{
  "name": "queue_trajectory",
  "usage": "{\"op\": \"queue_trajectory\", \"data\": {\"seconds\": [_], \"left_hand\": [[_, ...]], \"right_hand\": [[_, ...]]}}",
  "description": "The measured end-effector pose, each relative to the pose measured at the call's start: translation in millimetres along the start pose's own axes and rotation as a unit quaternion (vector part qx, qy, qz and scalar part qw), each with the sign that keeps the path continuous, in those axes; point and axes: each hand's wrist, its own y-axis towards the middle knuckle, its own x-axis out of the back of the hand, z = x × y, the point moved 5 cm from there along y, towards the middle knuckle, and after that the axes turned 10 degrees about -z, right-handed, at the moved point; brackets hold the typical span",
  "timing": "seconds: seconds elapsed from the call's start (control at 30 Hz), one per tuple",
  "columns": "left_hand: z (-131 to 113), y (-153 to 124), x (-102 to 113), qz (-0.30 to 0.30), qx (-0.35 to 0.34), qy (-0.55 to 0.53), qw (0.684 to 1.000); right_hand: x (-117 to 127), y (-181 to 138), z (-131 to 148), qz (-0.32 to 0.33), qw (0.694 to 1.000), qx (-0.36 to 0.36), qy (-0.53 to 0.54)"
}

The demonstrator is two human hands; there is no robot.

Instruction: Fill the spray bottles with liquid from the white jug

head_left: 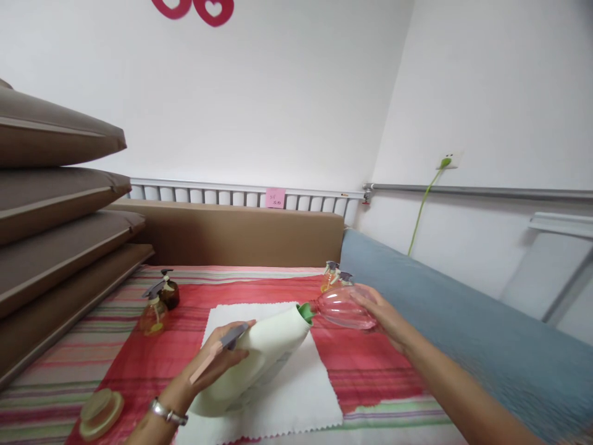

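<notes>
Head view: on a red, stripe-edged sheet (370, 361) lies a white cloth with zigzag edges (315, 398); above it tilts a large, off-white plastic bottle (273, 346), which the left hand (223, 364) grips along its body. It is likely smooth, stiff and the heavier one, so a firm hold around the middle suits it. Its green-lined mouth meets the neck of a clear, round-bellied plastic bottle (341, 310), whose wide end the right hand (380, 310) clasps; that one seems light, slick and easily squeezed, best steadied gently near the base. The left hand also holds a slim grey-and-peach piece (235, 335), perhaps a pump head.
</notes>
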Motion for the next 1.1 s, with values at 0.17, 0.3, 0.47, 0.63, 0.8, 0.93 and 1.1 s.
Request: {"op": "queue_trajectory", "data": {"seconds": [0.17, 0.3, 0.47, 0.63, 0.8, 0.93, 1.1], "left_hand": [[2, 0, 0, 0.000, -0.013, -0.002, 1.000], [3, 0, 1, 0.004, -0.013, -0.003, 1.000], [6, 0, 3, 0.005, -0.011, -0.006, 1.000], [14, 3, 4, 0.004, -0.024, -0.012, 1.000], [16, 3, 5, -0.006, -0.019, 0.001, 1.000], [12, 1, 6, -0.005, -0.023, -0.008, 1.000], [14, 1, 7, -0.006, -0.016, -0.019, 1.000]], "right_hand": [[1, 0, 11, -0.004, 1.000, 0.018, -0.025], [0, -4, 16, -0.002, 0.999, 0.022, -0.030], [0, -3, 19, 0.000, 0.999, 0.029, -0.038], [1, -5, 27, 0.000, 0.998, 0.040, -0.045], [1, -9, 36, 0.002, 0.998, 0.051, -0.048], [0, -9, 41, 0.006, 0.997, 0.060, -0.051], [-1, -8, 47, 0.004, 0.995, 0.079, -0.058]]}}
